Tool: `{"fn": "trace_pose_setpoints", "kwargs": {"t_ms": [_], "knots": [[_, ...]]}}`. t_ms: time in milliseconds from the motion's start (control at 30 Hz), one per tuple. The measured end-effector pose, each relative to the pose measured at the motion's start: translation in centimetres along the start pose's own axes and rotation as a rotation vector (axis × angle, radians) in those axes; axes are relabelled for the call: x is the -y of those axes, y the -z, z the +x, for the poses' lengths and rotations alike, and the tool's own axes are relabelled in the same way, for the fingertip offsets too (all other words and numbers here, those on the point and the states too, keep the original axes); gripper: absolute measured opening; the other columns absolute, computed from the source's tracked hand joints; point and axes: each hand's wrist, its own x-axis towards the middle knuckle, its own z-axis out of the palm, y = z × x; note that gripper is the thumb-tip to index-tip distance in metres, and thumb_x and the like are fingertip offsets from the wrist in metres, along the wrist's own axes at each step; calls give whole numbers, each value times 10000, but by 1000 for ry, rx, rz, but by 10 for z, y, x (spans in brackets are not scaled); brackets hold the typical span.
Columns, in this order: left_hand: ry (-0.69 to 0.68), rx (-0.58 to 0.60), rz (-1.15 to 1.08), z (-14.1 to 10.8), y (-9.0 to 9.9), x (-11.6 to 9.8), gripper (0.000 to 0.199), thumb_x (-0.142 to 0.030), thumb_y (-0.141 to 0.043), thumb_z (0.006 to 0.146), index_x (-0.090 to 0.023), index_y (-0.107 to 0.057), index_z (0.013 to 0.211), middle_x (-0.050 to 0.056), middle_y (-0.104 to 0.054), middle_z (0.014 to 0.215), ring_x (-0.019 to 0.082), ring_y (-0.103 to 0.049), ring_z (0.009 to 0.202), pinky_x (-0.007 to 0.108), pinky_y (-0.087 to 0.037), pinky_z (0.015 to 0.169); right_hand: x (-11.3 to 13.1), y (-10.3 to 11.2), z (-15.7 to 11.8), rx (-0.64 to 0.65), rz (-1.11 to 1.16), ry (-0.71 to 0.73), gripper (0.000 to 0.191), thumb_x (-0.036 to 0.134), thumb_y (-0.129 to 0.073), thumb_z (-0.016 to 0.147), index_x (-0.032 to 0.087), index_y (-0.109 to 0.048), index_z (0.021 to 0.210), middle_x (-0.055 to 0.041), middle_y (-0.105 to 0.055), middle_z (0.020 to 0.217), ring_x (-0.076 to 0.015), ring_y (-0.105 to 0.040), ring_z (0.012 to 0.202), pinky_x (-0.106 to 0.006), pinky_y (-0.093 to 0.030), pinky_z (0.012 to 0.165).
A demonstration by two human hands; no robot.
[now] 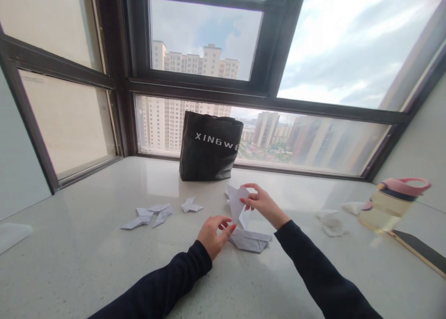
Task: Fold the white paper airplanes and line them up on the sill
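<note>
Your right hand (pixel 264 206) pinches the folded paper (pixel 235 201), its long way up. Your left hand (pixel 213 235) curls by its bottom tip; I can't tell if it grips.

Person's left cuff (pixel 205 259) dark navy; left sleeve (pixel 156 282) behind it creased; left hand (pixel 213 237) beyond it bare, nails (pixel 233 226) orange-red; right sleeve (pixel 320 272) also dark.

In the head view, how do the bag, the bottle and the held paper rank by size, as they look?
1. Bag
2. Bottle
3. Held paper, partly covered by the right hand
</note>
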Motion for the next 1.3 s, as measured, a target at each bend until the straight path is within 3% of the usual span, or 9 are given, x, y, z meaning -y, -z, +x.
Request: {"fn": "trace_pose_setpoints", "kwargs": {"t_ms": [67, 233, 433, 633, 933, 1300], "knots": [[-88, 71, 89, -2, 0, -1, 262, -327, -443, 793, -156, -589, 928, 65, -631, 868, 179, -553, 799, 293, -414, 731, -10, 13, 2, -78, -51, -79, 454, 304, -630, 569, 177, -403, 942, 97, -504, 434, -105, -527, 405, -182, -321, 372], [-307, 252, 247, -5, -2, 2, 287, -261, -416, 799, -181, -540, 1046, 65, -556, 1115, 188, -479, 1037, 327, -360, 870, -38, 24, 1, -93, -99, -238, 470, 223, -624, 519, 168, -396, 927, 109, -482, 379, -107, -497, 343, -179, -288, 338], [-375, 430, 358, -9, -5, 3, 395, -350, -391, 812, -214, -434, 1180, 43, -413, 1277, 206, -345, 1174, 397, -271, 953, -44, 29, 3, -147, -55, -210, 509, 255, -590, 574, 169, -374, 1027, 105, -496, 431, -92, -506, 399, -206, -387, 429], [-383, 544, 408, -10, -2, 1, 410, -383, -359, 821, -228, -409, 1197, 40, -389, 1294, 214, -331, 1183, 413, -261, 955, -52, 27, 10, -203, -55, -136, 540, 296, -575, 586, 174, -347, 1060, 117, -458, 442, -98, -506, 423, -230, -420, 468], [-390, 541, 385, -11, -2, 1, 397, -370, -366, 819, -223, -425, 1184, 68, -422, 1267, 227, -349, 1172, 439, -263, 940, -67, 11, 8, -175, -188, -113, 470, 228, -534, 633, 181, -356, 1065, 123, -454, 448, -108, -520, 406, -245, -434, 464], [-392, 521, 367, -12, -3, 2, 397, -351, -386, 813, -202, -439, 1177, 82, -399, 1283, 243, -305, 1195, 473, -185, 976, -63, 5, 4, -230, -509, -56, 455, 157, -556, 607, 192, -422, 1040, 113, -437, 470, -124, -502, 464, -262, -402, 551]]}}
